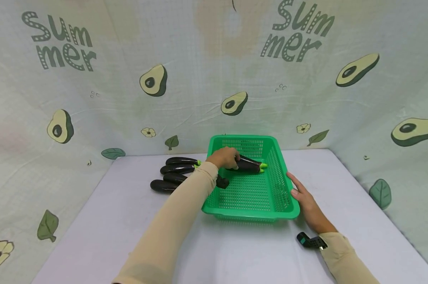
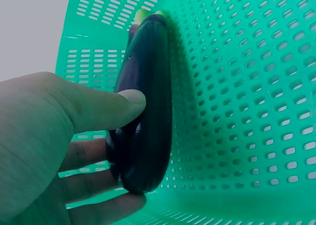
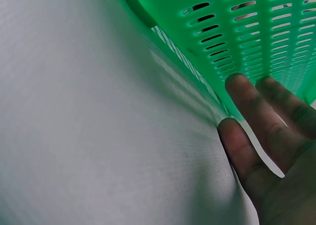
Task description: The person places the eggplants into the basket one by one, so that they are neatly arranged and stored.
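Note:
Inside the green plastic basket (image 1: 251,215), my left hand (image 1: 225,157) holds a dark purple eggplant (image 2: 153,96). The left wrist view shows the thumb across its side and the fingers round its lower end. A second eggplant lies close alongside, mostly hidden, with its green stalk (image 2: 140,16) showing; both stalks point right in the head view. My right hand (image 1: 308,205) rests at the basket's right side, thumb by the rim. Its fingertips (image 3: 238,84) touch the perforated outer wall, with the fingers fairly straight.
Several more eggplants (image 1: 177,169) lie on the white table (image 1: 128,228) left of the basket, partly covered by my left sleeve (image 1: 178,221). A cloth (image 1: 192,51) printed with avocados hangs behind the table. A black strap (image 1: 311,241) is on my right wrist.

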Available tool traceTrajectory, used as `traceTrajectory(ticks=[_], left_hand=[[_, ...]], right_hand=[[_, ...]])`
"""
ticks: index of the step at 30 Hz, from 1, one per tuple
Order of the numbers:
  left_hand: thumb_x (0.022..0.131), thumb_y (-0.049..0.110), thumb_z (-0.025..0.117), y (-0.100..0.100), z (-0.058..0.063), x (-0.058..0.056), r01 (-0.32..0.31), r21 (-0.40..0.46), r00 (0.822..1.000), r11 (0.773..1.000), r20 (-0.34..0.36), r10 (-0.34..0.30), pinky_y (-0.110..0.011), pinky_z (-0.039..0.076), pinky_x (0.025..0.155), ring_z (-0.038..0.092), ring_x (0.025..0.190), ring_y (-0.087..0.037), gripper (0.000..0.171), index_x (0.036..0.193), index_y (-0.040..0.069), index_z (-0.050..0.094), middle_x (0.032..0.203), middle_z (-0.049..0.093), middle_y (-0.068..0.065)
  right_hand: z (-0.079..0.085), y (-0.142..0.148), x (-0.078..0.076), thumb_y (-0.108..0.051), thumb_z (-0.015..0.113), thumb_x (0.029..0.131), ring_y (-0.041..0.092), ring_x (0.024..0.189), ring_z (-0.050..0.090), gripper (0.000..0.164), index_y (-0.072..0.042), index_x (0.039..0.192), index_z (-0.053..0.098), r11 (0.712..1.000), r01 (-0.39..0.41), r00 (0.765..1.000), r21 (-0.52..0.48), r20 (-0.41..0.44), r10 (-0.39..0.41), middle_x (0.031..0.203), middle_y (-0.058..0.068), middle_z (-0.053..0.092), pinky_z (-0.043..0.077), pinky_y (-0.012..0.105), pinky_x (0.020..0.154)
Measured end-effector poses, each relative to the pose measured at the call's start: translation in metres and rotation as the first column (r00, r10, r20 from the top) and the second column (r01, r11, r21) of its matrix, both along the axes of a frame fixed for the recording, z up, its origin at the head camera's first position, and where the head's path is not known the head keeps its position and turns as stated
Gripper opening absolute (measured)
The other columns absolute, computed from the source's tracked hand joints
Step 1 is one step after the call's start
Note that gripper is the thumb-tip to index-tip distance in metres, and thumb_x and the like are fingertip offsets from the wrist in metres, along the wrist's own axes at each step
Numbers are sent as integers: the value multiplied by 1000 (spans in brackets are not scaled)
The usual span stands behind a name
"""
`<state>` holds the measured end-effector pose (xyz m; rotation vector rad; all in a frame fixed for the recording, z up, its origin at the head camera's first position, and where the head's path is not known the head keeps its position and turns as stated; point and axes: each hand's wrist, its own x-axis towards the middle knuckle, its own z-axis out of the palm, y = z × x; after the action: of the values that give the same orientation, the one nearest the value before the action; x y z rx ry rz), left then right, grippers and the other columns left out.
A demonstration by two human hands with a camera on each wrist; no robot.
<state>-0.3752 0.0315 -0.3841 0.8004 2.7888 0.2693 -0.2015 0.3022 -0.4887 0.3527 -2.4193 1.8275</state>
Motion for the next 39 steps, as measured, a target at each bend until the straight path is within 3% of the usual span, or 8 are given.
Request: traceTrajectory(ticks=[5,8,15,25,28,32,35,39], left_hand=[[95,24,73,1,-1,0,12,-15,1000,1000,17,-12,-38,52,92,58,118,-24,39,131,14,65,132,61,-5],[95,24,72,2,-2,0,18,-20,999,1000,32,-17,-39,51,93,57,120,-25,40,133,13,63,134,60,-6],[96,25,71,7,-6,-2,14,-27,998,1000,57,-12,-42,46,102,49,132,-27,57,149,17,49,147,50,-6],[99,21,67,16,-6,-1,20,-22,996,1000,93,-18,-44,44,103,40,140,-31,69,159,22,32,158,37,-9],[99,18,64,17,-6,-2,22,-31,994,999,111,-18,-41,46,96,39,140,-30,71,160,22,27,160,33,-9],[101,12,57,17,-9,-6,5,-44,987,999,162,2,-35,42,70,54,100,-22,73,162,25,20,162,30,-8],[101,9,50,16,-10,-9,-3,-55,978,998,207,15,-33,36,60,41,75,-18,73,163,27,15,164,25,-6],[99,10,49,16,-7,-10,1,-85,980,996,199,16,-33,34,63,40,80,-18,73,162,27,16,163,28,-5]], right_hand=[[1,1,0,-34,36,108,28,139,26,57,-30,162,17,1000,9,1000,13,20,-10,165,12,12,19,56,112],[0,3,1,-34,36,107,36,142,20,58,-29,162,17,1000,11,1000,7,19,-11,165,13,11,13,68,110],[0,6,2,-34,36,107,37,143,17,58,-29,162,18,1000,19,1000,15,23,-19,165,13,10,11,68,110],[3,7,2,-32,36,107,38,147,9,58,-28,162,18,1000,17,1000,3,12,-17,166,12,8,8,69,111],[3,6,2,-31,36,108,38,145,14,57,-28,162,17,1000,9,1000,-3,13,-9,166,12,10,10,66,111],[3,4,1,-30,37,108,38,146,14,57,-27,162,18,1000,1,1000,-9,5,-1,166,12,10,10,65,112],[2,1,0,-29,38,108,37,148,6,58,-26,162,19,1000,3,1000,-11,5,-3,166,11,8,6,67,112],[-1,0,-1,-31,38,108,37,148,8,57,-29,162,19,1000,8,1000,-9,8,-8,166,10,10,8,67,112]])
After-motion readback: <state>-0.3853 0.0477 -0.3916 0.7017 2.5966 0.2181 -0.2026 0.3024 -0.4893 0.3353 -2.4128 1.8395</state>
